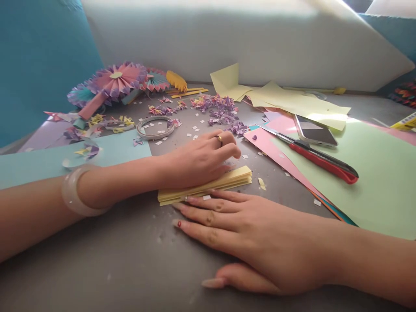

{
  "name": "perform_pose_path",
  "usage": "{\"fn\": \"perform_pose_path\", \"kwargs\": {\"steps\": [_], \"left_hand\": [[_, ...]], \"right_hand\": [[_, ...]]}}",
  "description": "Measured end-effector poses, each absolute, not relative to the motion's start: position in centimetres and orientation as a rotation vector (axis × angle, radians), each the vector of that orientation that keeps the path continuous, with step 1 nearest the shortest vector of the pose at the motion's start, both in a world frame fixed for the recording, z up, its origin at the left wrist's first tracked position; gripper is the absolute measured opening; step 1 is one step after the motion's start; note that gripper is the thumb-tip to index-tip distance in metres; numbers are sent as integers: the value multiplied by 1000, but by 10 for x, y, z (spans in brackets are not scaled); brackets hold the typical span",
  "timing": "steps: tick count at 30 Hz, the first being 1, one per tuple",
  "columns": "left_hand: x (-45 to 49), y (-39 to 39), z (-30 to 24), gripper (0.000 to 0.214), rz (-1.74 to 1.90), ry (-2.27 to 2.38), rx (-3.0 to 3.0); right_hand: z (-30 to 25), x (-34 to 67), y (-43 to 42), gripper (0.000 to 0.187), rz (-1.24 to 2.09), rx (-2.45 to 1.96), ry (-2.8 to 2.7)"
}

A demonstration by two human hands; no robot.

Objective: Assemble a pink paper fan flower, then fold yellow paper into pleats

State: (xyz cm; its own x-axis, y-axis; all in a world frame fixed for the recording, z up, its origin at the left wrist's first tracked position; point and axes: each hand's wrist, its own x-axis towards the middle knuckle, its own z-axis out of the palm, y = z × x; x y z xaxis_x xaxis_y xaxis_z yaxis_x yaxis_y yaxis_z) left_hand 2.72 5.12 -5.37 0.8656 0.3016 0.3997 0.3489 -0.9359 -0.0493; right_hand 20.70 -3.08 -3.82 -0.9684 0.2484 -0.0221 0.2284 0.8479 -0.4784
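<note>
A stack of pleated yellow paper (pixel 204 186) lies on the grey tabletop (pixel 97 268) in front of me. My left hand (pixel 198 162) rests over it from the left, fingers curled across its far end. That hand wears a gold ring (pixel 220 139), and a translucent bangle (pixel 78 190) circles the wrist. My right hand (pixel 247 229) lies almost flat on the table, its fingertips reaching the near edge of the stack. Part of the stack is hidden under my left hand.
A red-handled craft knife (pixel 321 158) and a smartphone (pixel 315 131) lie on pink (pixel 276 151) and green (pixel 367 186) paper sheets at right. A tape roll (pixel 155 128), purple paper scraps (pixel 214 108) and a pink paper rosette (pixel 113 84) lie farther off.
</note>
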Motion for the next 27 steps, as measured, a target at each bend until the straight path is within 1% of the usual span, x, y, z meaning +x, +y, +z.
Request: {"fn": "perform_pose_path", "kwargs": {"steps": [3,6,8,10,12,14,18,20,22,27], "left_hand": [[27,48,-53,24,-597,-383,-2890],[28,47,-54,25,-564,-365,-2888],[30,45,-57,25,-572,-424,-2891],[31,43,-59,26,-648,-528,-2882],[33,41,-61,27,-712,-613,-2880],[34,40,-63,27,-712,-639,-2893],[33,42,-63,24,-657,-659,-2896],[33,42,-60,24,-635,-677,-2870],[33,39,-55,25,-620,-667,-2849],[34,24,-46,28,-667,-749,-3024]], "right_hand": [[-23,211,-35,51,1106,-116,-2929],[-9,217,-40,38,1451,108,-2790],[-6,220,-41,31,1523,-10,-2625],[-9,224,-38,24,1509,-184,-2445],[-14,229,-31,21,1418,-317,-2373],[-20,235,-21,22,1195,-397,-2435],[-30,250,-2,15,368,-651,-2592],[-34,255,3,18,106,-737,-2665],[-38,257,5,19,50,-760,-2734],[-43,256,5,18,83,-822,-2755]]}}
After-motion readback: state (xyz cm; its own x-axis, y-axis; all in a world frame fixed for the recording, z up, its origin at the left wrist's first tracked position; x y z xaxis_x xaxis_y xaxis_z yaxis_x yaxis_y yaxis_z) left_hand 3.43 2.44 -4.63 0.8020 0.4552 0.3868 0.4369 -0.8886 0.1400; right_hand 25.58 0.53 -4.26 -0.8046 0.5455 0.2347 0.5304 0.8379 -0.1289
